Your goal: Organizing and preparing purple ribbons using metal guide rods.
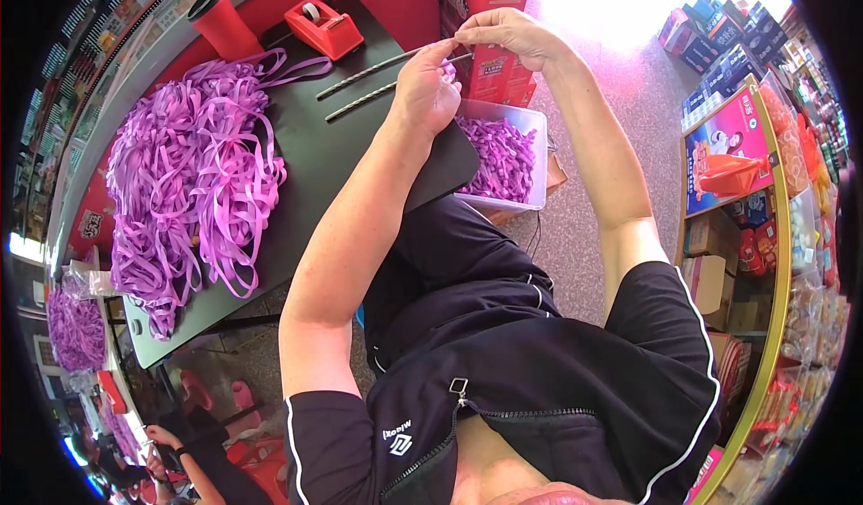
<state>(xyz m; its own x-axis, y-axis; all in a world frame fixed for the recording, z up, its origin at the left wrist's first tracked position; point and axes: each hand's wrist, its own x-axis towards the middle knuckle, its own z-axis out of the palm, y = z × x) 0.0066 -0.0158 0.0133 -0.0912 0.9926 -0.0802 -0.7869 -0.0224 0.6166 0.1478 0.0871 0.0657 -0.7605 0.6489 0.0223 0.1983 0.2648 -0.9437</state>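
Note:
Beyond the far right end of the black table, my two hands meet. My left hand (pixel 426 89) is closed, with a bit of purple ribbon (pixel 448 71) showing at its palm. My right hand (pixel 512 35) pinches its thumb and fingers together at the left fingertips; what lies in that pinch is too small to make out. Two thin twisted metal rods (pixel 360 103) run across the tabletop and pass behind my left hand. A large tangled heap of purple ribbons (pixel 193 177) covers the table's left part, one strand trailing toward the tape dispenser (pixel 325 30).
Below the table corner stands a clear plastic bin (pixel 539 159) full of short purple ribbon pieces (pixel 494 159). A red tumbler (pixel 222 24) stands behind the heap. Shelves of packaged goods (pixel 778 235) line the right. Another person's hands (pixel 166 442) show at lower left.

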